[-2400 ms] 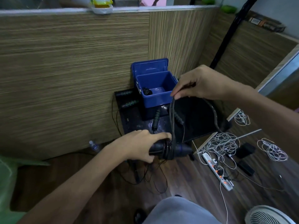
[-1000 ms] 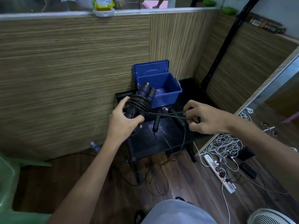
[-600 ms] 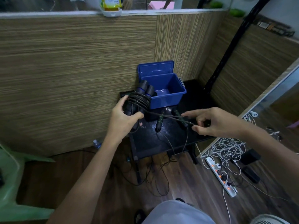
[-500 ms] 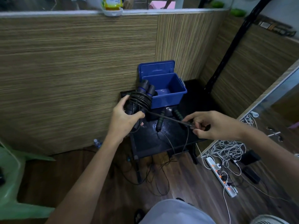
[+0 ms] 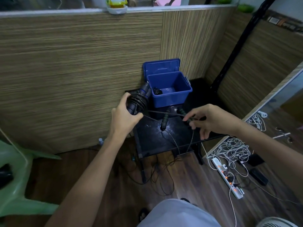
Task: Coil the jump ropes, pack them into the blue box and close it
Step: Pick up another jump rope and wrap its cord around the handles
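Firmly, left grip [image 5: 125, 114] around coiled rope [image 5: 139, 99]

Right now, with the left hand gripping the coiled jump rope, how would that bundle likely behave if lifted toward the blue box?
The coiled jump rope would probably keep its shape, since the left hand grips the wraps against the handles. Its loose tail, pinched by the right hand, looks floppy and would likely trail. Released, the thin cord may spring loose inside the blue box.
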